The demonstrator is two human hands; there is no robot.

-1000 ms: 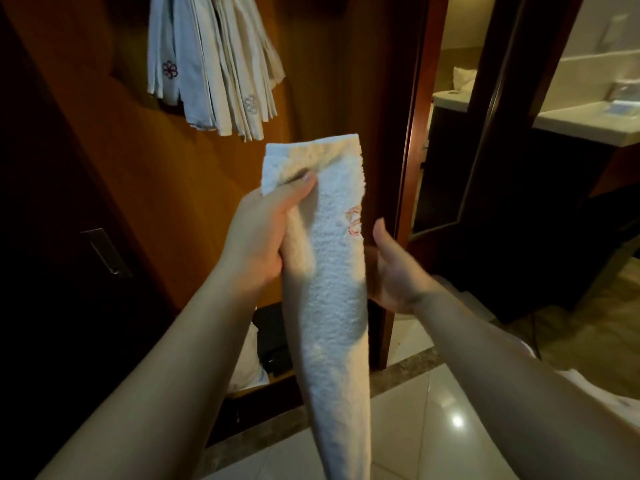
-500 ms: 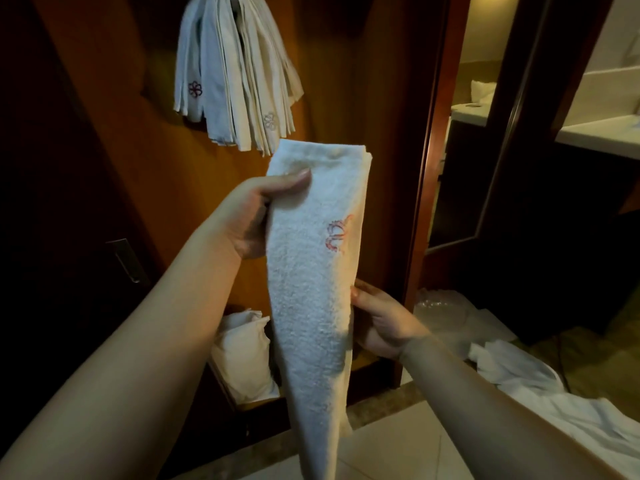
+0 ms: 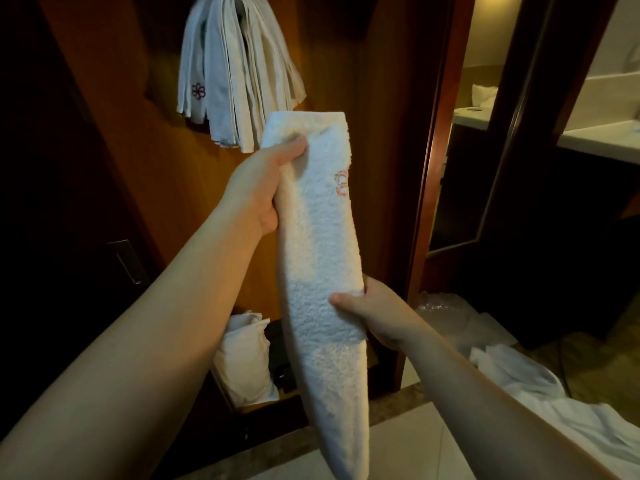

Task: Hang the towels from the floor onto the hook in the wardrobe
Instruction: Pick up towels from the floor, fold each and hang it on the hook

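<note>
lengthwise-folded, the white towel hangs gripped by both hands' curled fingers.

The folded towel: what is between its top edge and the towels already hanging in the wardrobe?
Nothing: in the head view the folded towel reaches just under the hanging towels, with only wardrobe wood behind.

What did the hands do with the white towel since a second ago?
The right hand moved down the folded white terry towel and took hold of its lower part; a second ago it was open beside the towel. The left hand kept gripping the towel's top. The bunch of white towels hanging in the wooden wardrobe stayed put.
</note>
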